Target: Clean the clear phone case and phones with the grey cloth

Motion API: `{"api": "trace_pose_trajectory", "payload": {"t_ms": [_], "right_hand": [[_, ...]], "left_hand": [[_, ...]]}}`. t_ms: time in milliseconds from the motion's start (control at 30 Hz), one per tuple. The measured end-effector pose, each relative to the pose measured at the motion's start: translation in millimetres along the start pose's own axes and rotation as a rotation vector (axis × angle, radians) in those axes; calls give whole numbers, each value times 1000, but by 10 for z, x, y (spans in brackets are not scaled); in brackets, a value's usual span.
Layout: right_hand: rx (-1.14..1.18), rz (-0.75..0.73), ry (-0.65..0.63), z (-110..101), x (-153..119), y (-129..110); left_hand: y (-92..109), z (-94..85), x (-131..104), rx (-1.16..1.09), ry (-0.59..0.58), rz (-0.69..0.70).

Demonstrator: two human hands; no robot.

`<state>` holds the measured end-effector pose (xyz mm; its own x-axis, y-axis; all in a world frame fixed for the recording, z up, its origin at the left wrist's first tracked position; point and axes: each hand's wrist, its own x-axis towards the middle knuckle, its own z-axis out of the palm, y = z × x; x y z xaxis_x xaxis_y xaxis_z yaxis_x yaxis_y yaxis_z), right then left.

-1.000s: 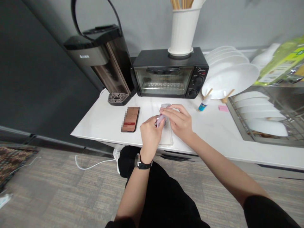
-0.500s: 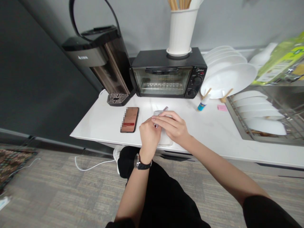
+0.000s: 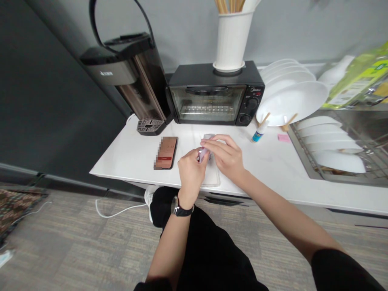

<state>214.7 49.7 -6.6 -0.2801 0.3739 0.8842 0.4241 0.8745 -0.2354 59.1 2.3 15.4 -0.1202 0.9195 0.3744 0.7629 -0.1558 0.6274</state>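
Observation:
My left hand (image 3: 191,167), with a black-strapped watch on its wrist, is closed around a small pale lilac thing (image 3: 203,152) with a dark reddish spot near its end. Bent over the same thing from the right is my right hand (image 3: 226,155), its fingers pressed together on it. Just behind the fingers a greyish thing (image 3: 209,136) shows in part; its kind is unclear. Under the hands, a flat whitish piece with a thin edge (image 3: 212,180) lies at the counter's front. A phone (image 3: 166,153) rests left of my left hand.
The white counter (image 3: 127,157) holds a drinks dispenser (image 3: 142,76), a toaster oven (image 3: 209,97) with a white utensil pot (image 3: 232,40) on top, a small white-and-blue bottle (image 3: 258,133), a pink piece (image 3: 284,138), and white plates (image 3: 292,101). At right, a sink (image 3: 315,171) contains several dishes.
My right hand has shifted slightly right, its fingertips drawn back from my left hand. More of the lilac thing shows between the hands, and the greyish thing has moved right.

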Motion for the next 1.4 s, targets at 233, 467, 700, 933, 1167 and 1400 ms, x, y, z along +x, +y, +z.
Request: {"api": "trace_pose_trajectory", "payload": {"t_ms": [233,467,700,933,1167,1400], "right_hand": [[30,-202,-43,36,-24,-201],[-84,-99,-1,-103,52,34],[-118,-147,-7,-93,70,-17],[-107,-230,-62,-49,57,-135],[-43,-35,-70,-108,61,119],[19,-156,-157,-52,31,-166]], "left_hand": [[-11,23,0,91,-7,-17],[4,-5,-10,0,-6,17],[9,-8,-7,2,-16,6],[1,-5,12,30,-42,-41],[-7,-8,2,42,-1,15],[-31,35,23,98,17,-7]]}}
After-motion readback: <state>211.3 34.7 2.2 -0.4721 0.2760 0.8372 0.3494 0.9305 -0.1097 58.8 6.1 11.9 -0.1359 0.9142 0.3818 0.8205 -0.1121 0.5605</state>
